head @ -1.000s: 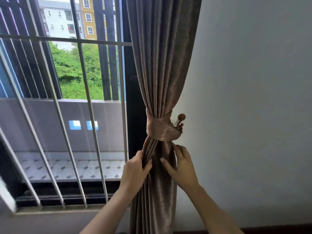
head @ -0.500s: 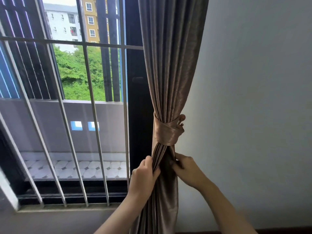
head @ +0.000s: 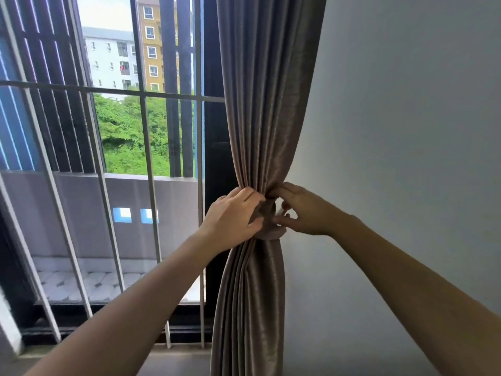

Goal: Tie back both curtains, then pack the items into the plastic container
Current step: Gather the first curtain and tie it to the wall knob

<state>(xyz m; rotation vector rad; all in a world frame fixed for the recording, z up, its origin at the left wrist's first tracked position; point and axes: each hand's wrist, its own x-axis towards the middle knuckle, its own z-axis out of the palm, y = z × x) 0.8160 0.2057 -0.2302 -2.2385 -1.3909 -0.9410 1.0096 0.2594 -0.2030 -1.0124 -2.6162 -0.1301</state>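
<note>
A brown curtain [head: 265, 104] hangs gathered beside the window, cinched at mid-height by a matching tieback band [head: 271, 232]. My left hand [head: 233, 215] grips the band from the left, fingers over its top and thumb under. My right hand [head: 301, 210] pinches the band's right end with fingertips, next to the wall hook, which is mostly hidden behind the fingers. The plastic container and the other curtain are out of view.
A plain white wall [head: 406, 158] fills the right side. Left of the curtain is a window with white metal bars [head: 147, 169] and a dark frame [head: 217, 158]; a balcony, trees and buildings lie beyond.
Both hands have risen from the curtain folds below the tieback to the tieback itself, now covering the hook. The view has moved closer and tilted slightly.
</note>
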